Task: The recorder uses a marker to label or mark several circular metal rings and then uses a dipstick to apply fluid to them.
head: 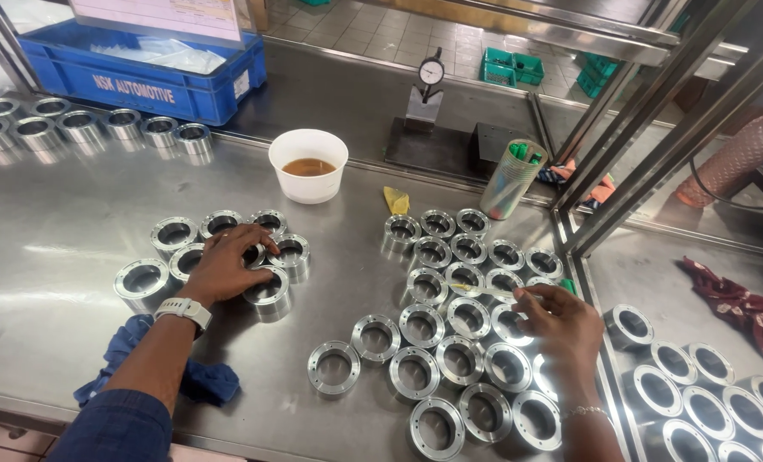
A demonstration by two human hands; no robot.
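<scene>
My left hand (224, 263) rests palm-down on a cluster of several shiny steel rings (176, 233) at the left of the steel table (48, 214), fingers curled over one ring (268, 293). It wears a white wristwatch (185, 310). My right hand (561, 322) hovers over a larger group of steel rings (450, 291) at centre-right and pinches a thin stick-like tool (482, 291) pointing left over the rings.
A white cup of brown liquid (308, 164) stands behind the rings. A blue crate (142, 64), a dial gauge on a stand (428, 94), a cup of green markers (511, 178), a blue cloth (198, 381) and more rings (706, 385) at right surround the spot.
</scene>
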